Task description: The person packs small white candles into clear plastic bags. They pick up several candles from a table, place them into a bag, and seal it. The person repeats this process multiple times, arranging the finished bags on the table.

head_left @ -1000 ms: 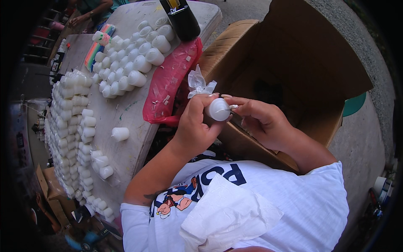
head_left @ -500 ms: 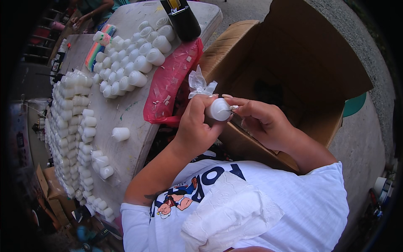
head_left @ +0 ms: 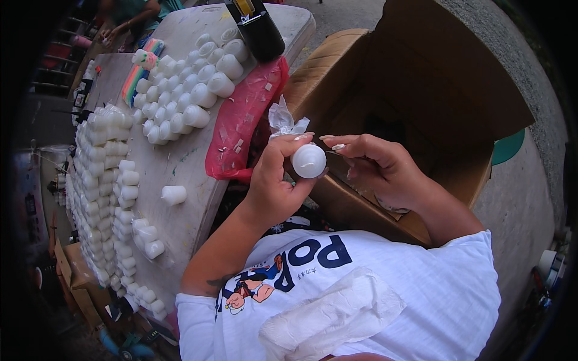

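A small white candle with a short wick is gripped in my left hand, its round end facing up. Just to its right, my right hand is curled with thumb and forefinger close together; what it holds, if anything, is too small to make out. A crumpled white piece of thin paper or plastic shows just beyond my left fingers. Both hands are in front of an open cardboard box. A folded white tissue lies on my shirt.
The pale table on the left bears rows and stacks of white candles, a pink plastic bag, a black container and coloured strips. Another person's hands show at top left. A second box is lower left.
My right fingers have pulled back slightly to the right from the candle, which they were touching. My left hand has shifted a little left and down with the candle.
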Available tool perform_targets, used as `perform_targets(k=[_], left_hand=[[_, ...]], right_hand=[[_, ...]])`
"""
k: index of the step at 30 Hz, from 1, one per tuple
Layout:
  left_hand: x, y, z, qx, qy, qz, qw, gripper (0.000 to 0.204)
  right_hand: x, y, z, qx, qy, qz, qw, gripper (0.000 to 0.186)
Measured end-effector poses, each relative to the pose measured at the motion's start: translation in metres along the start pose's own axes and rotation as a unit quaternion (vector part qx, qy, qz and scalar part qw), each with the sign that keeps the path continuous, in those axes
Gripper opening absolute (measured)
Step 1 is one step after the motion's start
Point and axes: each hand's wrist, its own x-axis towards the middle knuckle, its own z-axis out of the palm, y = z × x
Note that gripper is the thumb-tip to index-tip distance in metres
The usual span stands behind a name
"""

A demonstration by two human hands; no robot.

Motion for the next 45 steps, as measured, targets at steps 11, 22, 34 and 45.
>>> perform_targets(k=[11,22,34,45], left_hand=[[0.001,0.001,-0.005,0.039,-0.045,0.024,0.998,0.052],[0.009,0.002,-0.006,0.136,0.007,0.043,0.99,0.049],[0.026,0.06,-0.03,-0.036,-0.003,0.106,0.994,0.063],[0.018,0.105,-0.048,-0.034,-0.062,0.082,0.994,0.067]], right_hand=[[0.004,-0.009,0.0,-0.218,0.005,-0.098,0.971,0.029],[-0.002,-0.004,0.005,-0.21,-0.019,-0.093,0.973,0.039],[-0.001,-0.017,-0.018,-0.034,0.151,-0.038,0.987,0.025],[0.002,-0.014,-0.014,0.004,0.112,-0.047,0.993,0.027]])
